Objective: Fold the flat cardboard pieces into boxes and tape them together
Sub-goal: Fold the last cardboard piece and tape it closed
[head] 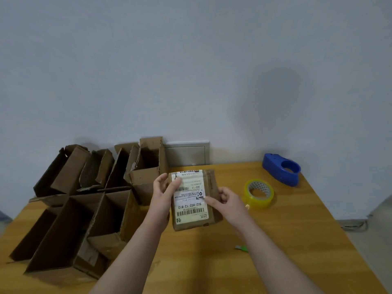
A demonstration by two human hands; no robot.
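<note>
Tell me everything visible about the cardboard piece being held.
The cardboard piece is brown, flattened and worn; a white shipping label with barcodes and numbers covers most of its facing side. It is held over the wooden table: the left hand grips its upper left edge, the right hand pinches its right edge.
</note>
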